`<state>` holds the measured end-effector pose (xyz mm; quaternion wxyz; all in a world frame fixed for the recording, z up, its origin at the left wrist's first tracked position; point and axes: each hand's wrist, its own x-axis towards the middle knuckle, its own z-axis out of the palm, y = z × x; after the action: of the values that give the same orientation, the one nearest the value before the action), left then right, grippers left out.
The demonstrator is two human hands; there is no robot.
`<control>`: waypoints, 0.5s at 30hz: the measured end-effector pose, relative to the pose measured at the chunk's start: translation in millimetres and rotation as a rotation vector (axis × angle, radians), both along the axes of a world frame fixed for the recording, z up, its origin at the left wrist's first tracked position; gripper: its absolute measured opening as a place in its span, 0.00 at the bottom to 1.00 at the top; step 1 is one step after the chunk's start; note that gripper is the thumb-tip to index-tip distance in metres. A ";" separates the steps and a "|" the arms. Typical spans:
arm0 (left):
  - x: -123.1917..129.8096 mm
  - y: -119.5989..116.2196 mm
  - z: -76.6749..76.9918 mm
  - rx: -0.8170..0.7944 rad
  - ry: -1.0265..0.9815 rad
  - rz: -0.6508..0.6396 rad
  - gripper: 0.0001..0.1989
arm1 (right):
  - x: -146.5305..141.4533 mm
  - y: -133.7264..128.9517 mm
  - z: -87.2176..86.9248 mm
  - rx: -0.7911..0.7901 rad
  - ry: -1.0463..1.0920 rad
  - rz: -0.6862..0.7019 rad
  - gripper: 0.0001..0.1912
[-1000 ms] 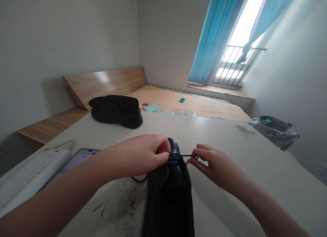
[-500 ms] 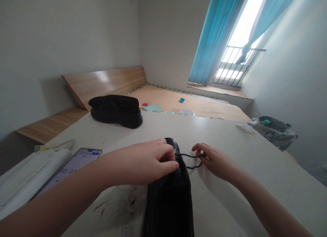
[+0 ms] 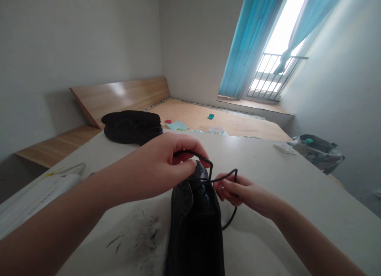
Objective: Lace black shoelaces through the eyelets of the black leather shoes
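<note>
A black leather shoe (image 3: 198, 232) points away from me on the white table, its opening towards me. My left hand (image 3: 175, 161) is closed over the left of its toe end, with a black shoelace (image 3: 212, 166) running from under its fingers to the shoe's lacing. On the right, my right hand (image 3: 233, 188) pinches another stretch of lace beside the shoe. This stretch bends above the fingers and hangs in a loop below them. A second black shoe (image 3: 131, 123) lies at the table's far left, partly covered by my left hand.
The white table (image 3: 258, 165) has dark smudges near the shoe. A white object with a cable (image 3: 50, 192) lies on the left. Beyond are a wooden board bed (image 3: 238, 123) with small packets and, at right, a grey bag (image 3: 321, 153).
My left hand has lifted off the lacing and moved up, with lace now in its fingers. My right hand has come closer to the shoe. The phone at left is now hidden by my arm.
</note>
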<state>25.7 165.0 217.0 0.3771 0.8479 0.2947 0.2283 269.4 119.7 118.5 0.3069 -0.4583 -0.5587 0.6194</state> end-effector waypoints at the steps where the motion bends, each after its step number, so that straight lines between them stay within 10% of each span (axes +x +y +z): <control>1: -1.0 -1.1 1.5 0.081 0.010 -0.005 0.11 | -3.2 -2.7 2.5 -0.004 -0.011 0.045 0.21; 10: -6.5 -14.9 13.4 0.766 -0.058 0.424 0.07 | -16.2 -10.7 10.6 0.063 -0.109 0.012 0.21; 15: -11.4 -17.8 19.8 0.485 -0.307 0.414 0.07 | -15.4 -7.0 3.8 0.035 0.019 -0.125 0.22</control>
<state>14.2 147.2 236.9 0.1506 0.7908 0.3375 0.4880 254.0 112.7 122.3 0.3581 -0.4808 -0.5370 0.5935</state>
